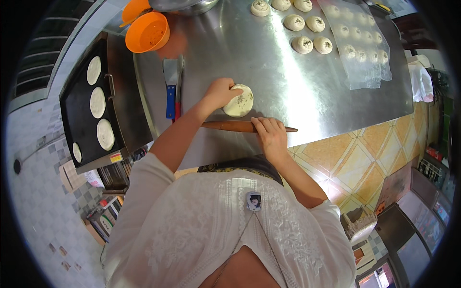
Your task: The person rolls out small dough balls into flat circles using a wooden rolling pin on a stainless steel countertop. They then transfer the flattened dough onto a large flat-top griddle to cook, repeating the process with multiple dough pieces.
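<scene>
A flattened round of dough (240, 103) with dark specks on top lies on the steel table before me. My left hand (222, 93) grips its left edge, the thumb on top. Just nearer to me lies a wooden rolling pin (230, 126), tapered at the ends and set crosswise. My right hand (270, 134) is closed around its right part. The pin's left end passes behind my left forearm. A gap shows between the pin and the dough's near edge.
To the left, a black griddle (79, 103) carries several flat dough rounds (97, 102). A blue-handled scraper (170, 79) and a red-handled tool (179, 79) lie beside it. Orange bowls (148, 32) stand far left. Several dough balls (302, 44) sit far right, some under plastic sheeting (360, 72).
</scene>
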Available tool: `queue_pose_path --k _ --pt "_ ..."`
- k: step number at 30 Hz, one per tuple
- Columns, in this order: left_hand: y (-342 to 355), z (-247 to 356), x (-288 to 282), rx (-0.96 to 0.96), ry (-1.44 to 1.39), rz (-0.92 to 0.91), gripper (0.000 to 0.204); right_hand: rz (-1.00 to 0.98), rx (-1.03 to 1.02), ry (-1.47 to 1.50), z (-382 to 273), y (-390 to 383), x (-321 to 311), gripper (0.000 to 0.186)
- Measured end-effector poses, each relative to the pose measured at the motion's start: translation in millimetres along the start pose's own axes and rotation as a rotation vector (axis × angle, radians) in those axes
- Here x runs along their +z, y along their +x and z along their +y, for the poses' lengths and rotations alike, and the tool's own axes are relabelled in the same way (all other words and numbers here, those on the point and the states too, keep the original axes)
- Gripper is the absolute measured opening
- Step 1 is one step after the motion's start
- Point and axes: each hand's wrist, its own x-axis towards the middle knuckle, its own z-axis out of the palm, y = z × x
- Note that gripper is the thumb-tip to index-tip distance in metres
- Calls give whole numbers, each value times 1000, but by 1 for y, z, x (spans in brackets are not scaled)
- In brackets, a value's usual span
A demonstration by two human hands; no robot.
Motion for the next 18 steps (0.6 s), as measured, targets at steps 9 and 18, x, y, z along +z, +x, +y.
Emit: queue_pose_path --k 9,18 --pt "-55 -68 52 164 371 490 62 -85 109 -98 -8 6 41 55" --pt "-64 -79 53 196 350 416 79 -169 195 -103 -5 2 71 76"
